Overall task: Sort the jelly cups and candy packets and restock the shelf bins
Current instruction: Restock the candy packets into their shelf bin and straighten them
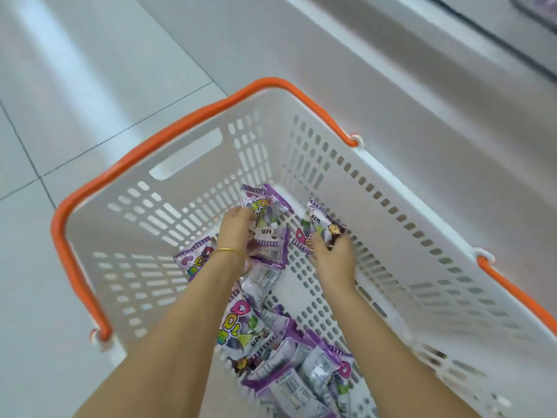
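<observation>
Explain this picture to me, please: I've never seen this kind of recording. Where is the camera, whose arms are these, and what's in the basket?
There is no machine here, only a person. The single picture comes from a camera worn on their head, looking down at their own arms. Both hands reach into a white perforated plastic shopping basket with orange handles, standing on a pale tiled floor. Purple-and-white candy packets lie loose on its bottom. The left hand, with a thin gold bangle at the wrist, grips the far purple packet. The right hand grips the right-side purple packet. No jelly cups show.
</observation>
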Demonstrator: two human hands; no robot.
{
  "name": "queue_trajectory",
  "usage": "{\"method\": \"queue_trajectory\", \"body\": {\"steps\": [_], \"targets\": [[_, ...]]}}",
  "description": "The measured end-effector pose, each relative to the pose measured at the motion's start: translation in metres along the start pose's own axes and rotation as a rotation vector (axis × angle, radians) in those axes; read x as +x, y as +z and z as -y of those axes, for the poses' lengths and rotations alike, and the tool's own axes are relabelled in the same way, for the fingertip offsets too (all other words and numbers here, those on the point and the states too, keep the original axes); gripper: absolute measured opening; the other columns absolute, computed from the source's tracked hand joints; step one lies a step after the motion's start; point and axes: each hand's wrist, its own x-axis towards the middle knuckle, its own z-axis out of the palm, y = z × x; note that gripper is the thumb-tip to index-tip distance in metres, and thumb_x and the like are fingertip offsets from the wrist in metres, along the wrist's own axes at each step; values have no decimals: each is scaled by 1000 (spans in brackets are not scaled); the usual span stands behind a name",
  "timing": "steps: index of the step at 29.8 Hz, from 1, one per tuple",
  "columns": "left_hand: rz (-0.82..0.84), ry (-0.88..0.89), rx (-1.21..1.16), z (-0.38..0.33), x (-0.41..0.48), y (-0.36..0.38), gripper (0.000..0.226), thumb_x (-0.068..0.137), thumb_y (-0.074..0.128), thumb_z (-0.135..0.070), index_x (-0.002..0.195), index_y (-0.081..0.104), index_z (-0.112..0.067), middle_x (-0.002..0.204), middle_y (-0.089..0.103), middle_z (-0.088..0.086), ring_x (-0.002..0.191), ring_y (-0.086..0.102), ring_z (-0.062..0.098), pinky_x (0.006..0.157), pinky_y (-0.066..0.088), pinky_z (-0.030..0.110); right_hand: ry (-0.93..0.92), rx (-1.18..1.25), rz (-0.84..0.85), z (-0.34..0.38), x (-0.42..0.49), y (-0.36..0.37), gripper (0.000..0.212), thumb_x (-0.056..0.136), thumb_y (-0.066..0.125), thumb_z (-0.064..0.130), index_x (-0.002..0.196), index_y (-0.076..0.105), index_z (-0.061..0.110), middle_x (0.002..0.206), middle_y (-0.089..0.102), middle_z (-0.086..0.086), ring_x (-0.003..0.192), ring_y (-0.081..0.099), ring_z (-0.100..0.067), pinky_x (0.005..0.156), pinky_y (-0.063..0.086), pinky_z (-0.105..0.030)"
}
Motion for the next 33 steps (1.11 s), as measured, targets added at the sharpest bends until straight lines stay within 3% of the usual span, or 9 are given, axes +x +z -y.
{"method": "queue_trajectory", "body": {"steps": [3,7,10,17,20,23,26,29,33], "targets": [[119,-162,-170,2,-13,-7,17,90,53,-20,75,49,-13,46,50,-2,43,48,13,62,46,33,-2,222,31,8,-20,-21,17,94,56,20,88,43,10,84,45,-9,72,41,-18,60,35,-23],[212,-91,-111,11,-24,-6,45,83,70,-36,117,57,-9,99,67,8,74,63,19,69,56,34,-38,346,72,13,-34,-36,7,96,52,29,95,53,22,99,60,-3,87,56,-17,73,43,-26],[266,-108,-136,9,-34,-5,9,90,62,-18,96,56,-15,80,67,5,69,60,18,65,55,32,-93,322,100,15,-34,-42,11,94,54,35,96,60,26,97,68,2,91,65,-16,80,51,-34],[708,-63,581,-13,-55,-23,25,82,67,1,78,57,-23,64,49,-9,43,44,2,43,40,14,-149,230,388,24,-27,-53,7,95,55,28,97,61,32,100,71,-3,89,70,-22,83,54,-42],[622,-90,397,-13,-49,-30,31,76,75,-17,105,62,-16,81,65,2,63,61,14,63,58,25,-15,330,405,17,-25,-57,14,94,55,26,106,61,22,100,73,-5,89,70,-26,87,54,-47],[504,-145,59,-7,-51,-32,20,88,60,-33,90,61,-13,71,70,3,63,65,14,65,56,25,108,476,342,9,-28,-54,26,93,55,29,116,59,16,105,71,-9,91,69,-27,85,54,-46],[503,-98,-36,8,-62,-17,30,86,57,-46,90,69,-19,99,71,5,90,62,17,83,46,30,100,462,342,3,-33,-44,35,90,55,42,120,56,25,112,69,-3,99,68,-24,89,53,-48],[383,-67,-37,21,-72,0,87,62,76,-61,131,48,-16,121,63,4,113,58,21,99,44,42,-25,265,375,8,-36,-34,30,94,47,44,118,56,28,108,67,10,94,65,-4,85,52,-28],[69,-35,-98,30,-61,-2,56,79,73,-32,121,42,-12,104,64,11,92,63,26,90,51,49,23,235,582,14,-32,-19,53,90,31,65,123,56,31,110,66,8,99,64,-8,85,52,-24]]}}
